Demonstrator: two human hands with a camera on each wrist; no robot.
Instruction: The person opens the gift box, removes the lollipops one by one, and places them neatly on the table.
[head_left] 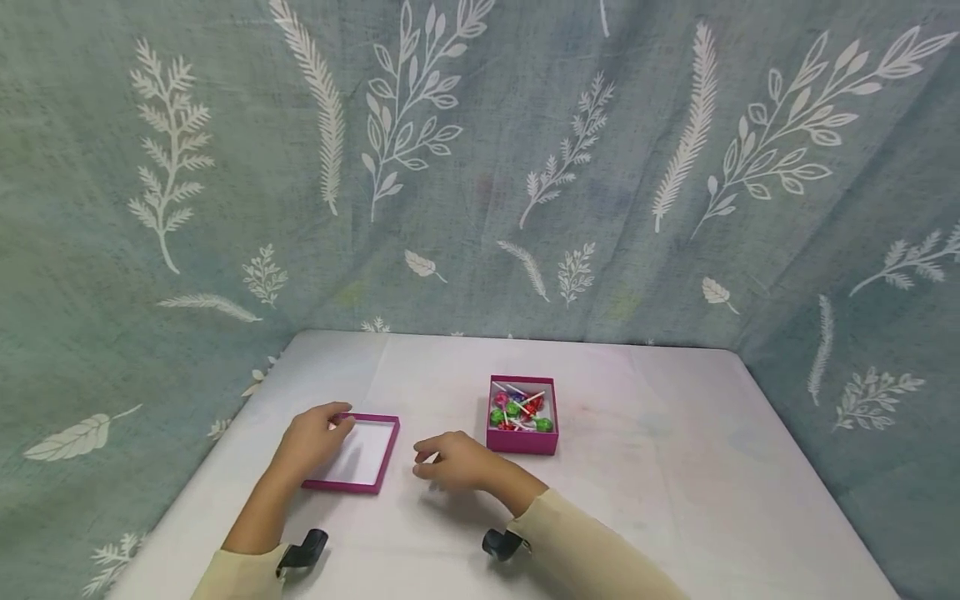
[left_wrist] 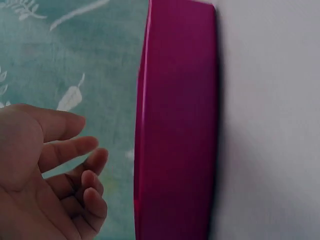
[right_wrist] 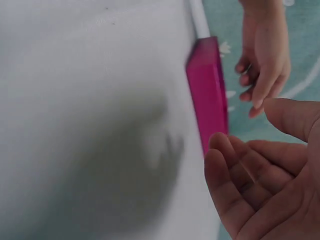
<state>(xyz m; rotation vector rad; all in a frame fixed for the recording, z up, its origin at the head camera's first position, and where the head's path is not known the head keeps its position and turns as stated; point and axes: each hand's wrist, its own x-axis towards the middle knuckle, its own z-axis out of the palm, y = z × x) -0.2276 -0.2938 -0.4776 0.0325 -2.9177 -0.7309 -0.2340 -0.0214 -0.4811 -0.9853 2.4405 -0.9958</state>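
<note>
A shallow magenta box lid (head_left: 388, 454) with a white inside lies hollow side up at the left of the table. Over its left part hovers my left hand (head_left: 311, 437), fingers loosely bent; the left wrist view shows a gap between them and the lid's magenta side (left_wrist: 180, 120). Between the lid and a magenta box (head_left: 522, 442) is my right hand (head_left: 453, 461), raised above the table. Its fingers are slightly curled around nothing, also in the right wrist view. Colourful lollipops (head_left: 525, 406) with white sticks fill the box.
The white table (head_left: 637, 500) ends at a back edge against a blue-green leaf-print cloth (head_left: 480, 275), which also hangs along both sides. Black devices are strapped at both wrists, the left one (head_left: 303, 550) and the right one (head_left: 501, 544), below beige sleeves.
</note>
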